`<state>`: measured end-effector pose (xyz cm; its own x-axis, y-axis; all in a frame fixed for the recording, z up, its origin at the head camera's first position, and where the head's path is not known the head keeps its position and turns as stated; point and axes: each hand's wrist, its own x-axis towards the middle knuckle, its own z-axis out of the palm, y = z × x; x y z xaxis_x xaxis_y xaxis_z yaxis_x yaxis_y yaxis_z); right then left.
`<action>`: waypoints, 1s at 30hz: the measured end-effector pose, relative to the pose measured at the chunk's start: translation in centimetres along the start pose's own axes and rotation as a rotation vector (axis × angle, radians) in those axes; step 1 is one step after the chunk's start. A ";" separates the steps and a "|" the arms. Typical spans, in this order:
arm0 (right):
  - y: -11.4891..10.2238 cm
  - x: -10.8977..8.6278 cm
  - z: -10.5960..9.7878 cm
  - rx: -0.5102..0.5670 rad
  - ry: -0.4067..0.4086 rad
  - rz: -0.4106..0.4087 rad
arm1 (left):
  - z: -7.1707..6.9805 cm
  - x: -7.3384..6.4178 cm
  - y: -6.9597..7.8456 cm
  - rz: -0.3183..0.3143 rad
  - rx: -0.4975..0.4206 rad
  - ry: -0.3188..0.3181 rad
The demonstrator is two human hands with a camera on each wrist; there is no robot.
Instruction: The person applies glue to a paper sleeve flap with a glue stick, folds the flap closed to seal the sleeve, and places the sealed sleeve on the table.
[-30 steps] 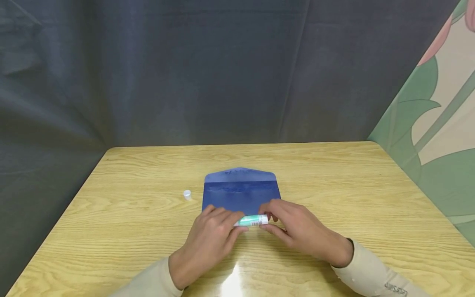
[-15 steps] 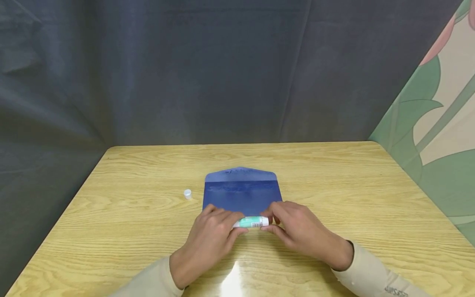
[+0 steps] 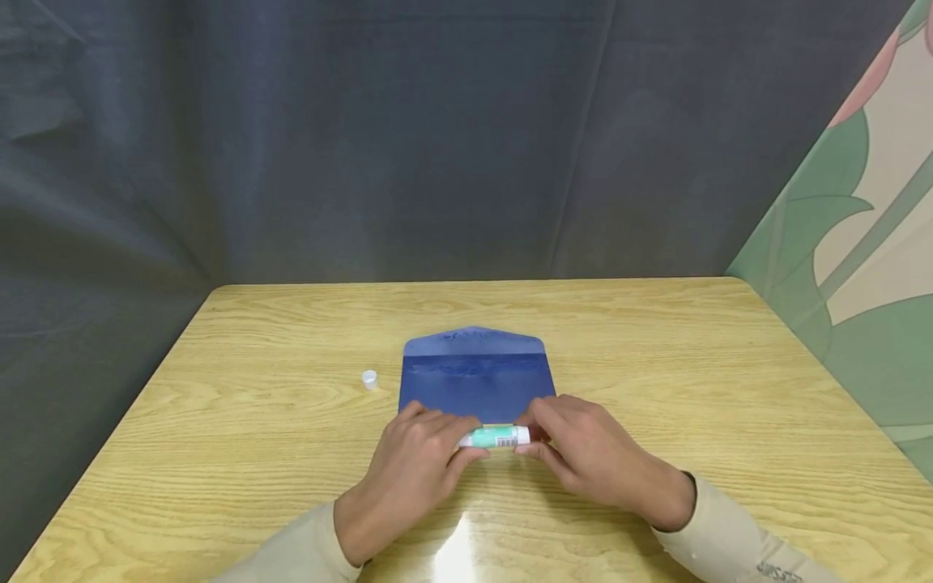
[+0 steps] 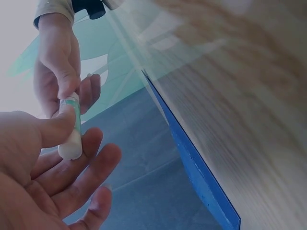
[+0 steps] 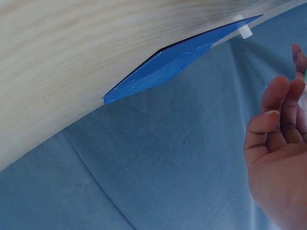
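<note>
Head view: left hand [image 3: 411, 449] and right hand [image 3: 594, 449] both have fingers clamped on a green-and-white tube [image 3: 492, 438], lower center of frame, one per end, probably to keep it steady. Blue envelope [image 3: 474, 385] just beyond lies flap open, kinda smeary, likely for easy access. Smooth white cap [image 3: 369, 379] sits left on the wood-grain desk [image 3: 255, 445].

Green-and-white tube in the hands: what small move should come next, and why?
Perhaps a slight twist of the tube at its white end by the right hand: the left hand grips the tube, the right pinches that end, and a small white cap lies on the table.
</note>
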<state>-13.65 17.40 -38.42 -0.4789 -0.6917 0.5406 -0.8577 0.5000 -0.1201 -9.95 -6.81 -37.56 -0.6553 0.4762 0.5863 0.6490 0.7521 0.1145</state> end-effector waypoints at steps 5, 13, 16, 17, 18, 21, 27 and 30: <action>0.0 0.0 0.1 -0.007 -0.006 -0.013 | -0.1 0.0 0.0 0.004 -0.009 0.017; -0.1 0.0 0.0 0.003 -0.009 -0.006 | -0.1 0.0 0.1 0.010 -0.014 0.017; -0.2 0.0 0.0 0.018 -0.024 0.006 | -0.1 0.0 0.1 0.016 -0.004 0.018; -0.2 -0.1 0.0 0.026 -0.030 0.010 | -0.1 0.0 0.1 0.023 0.005 0.023; -0.3 -0.1 0.0 0.036 -0.044 0.020 | -0.1 -0.1 0.1 0.029 0.019 0.028; -0.5 -0.2 0.1 0.068 -0.094 0.055 | 0.0 -0.3 0.1 0.056 0.074 0.050; -0.6 -0.3 0.3 0.101 -0.130 0.093 | 0.1 -0.5 0.3 0.080 0.130 0.073; -0.5 -0.3 0.2 0.121 -0.106 0.092 | 0.1 -0.4 0.3 0.071 0.127 0.069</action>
<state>-13.08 17.26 -38.72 -0.5680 -0.7001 0.4327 -0.8225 0.5017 -0.2681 -9.52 -6.68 -37.83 -0.5787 0.5010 0.6435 0.6358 0.7713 -0.0288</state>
